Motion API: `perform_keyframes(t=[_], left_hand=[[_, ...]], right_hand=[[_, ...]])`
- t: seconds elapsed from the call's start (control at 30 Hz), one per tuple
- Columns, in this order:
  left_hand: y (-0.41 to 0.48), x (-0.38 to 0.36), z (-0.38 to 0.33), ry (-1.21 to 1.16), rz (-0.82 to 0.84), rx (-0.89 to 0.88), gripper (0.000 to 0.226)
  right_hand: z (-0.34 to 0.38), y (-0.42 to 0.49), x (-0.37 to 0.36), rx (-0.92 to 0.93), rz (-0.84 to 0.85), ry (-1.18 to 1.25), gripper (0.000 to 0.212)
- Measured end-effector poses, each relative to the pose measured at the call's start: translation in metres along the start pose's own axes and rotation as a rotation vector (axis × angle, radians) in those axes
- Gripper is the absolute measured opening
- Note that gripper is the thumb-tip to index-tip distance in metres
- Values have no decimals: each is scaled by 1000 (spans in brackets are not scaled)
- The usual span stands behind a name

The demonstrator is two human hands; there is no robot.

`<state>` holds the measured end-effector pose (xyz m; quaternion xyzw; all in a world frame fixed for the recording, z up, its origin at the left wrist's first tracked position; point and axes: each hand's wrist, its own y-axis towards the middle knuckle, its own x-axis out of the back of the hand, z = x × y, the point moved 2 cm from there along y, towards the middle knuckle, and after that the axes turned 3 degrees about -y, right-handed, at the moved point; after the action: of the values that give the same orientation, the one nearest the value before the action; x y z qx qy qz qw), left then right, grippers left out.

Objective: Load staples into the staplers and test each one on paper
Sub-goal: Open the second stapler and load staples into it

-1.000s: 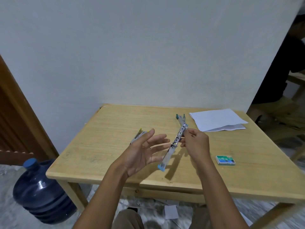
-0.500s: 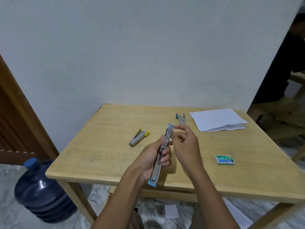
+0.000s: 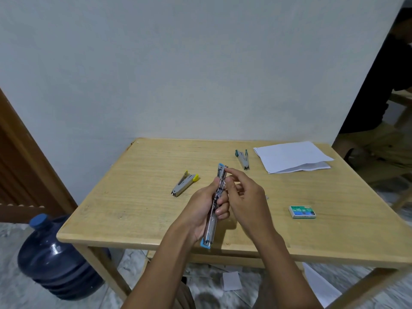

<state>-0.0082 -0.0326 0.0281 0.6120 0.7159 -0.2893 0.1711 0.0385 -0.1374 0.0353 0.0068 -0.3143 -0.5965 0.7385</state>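
A blue water jug (image 3: 55, 259) is sitting left of the table (image 3: 138, 210); a yellow stapler (image 3: 184, 183) is lying nearby. The left hand (image 3: 204, 210) is gripping an opened blue stapler (image 3: 215, 206), the right hand (image 3: 245, 197) pinching its top. A green stapler (image 3: 242, 159), paper (image 3: 292, 156) and a closed staple box (image 3: 302, 212) are lying rightward.

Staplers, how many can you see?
3. The blue stapler is opened out in the left hand. The yellow stapler lies on the table, and the green stapler lies beside the paper.
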Motion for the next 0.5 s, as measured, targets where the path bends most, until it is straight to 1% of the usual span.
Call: perform_keyframes(t=[0.13,0.27,0.33,0.43,0.5], left_hand=[[0,-4,0,28,-16,-17,50],[1,-3,1,106,-60,-14,53],[1,-2,3,149,-80,-9,54],[-1,-3,6,137,-102,-6,52],[-1,-3,7,135,-102,-8,55]], right_hand=[[-2,0,-1,-2,4,31,18],[-3,-8,-5,-47,45,178,12],[-1,-14,-5,-53,38,214,8],[-1,-20,-3,-67,16,258,2],[-1,-23,-1,-37,-24,244,3]])
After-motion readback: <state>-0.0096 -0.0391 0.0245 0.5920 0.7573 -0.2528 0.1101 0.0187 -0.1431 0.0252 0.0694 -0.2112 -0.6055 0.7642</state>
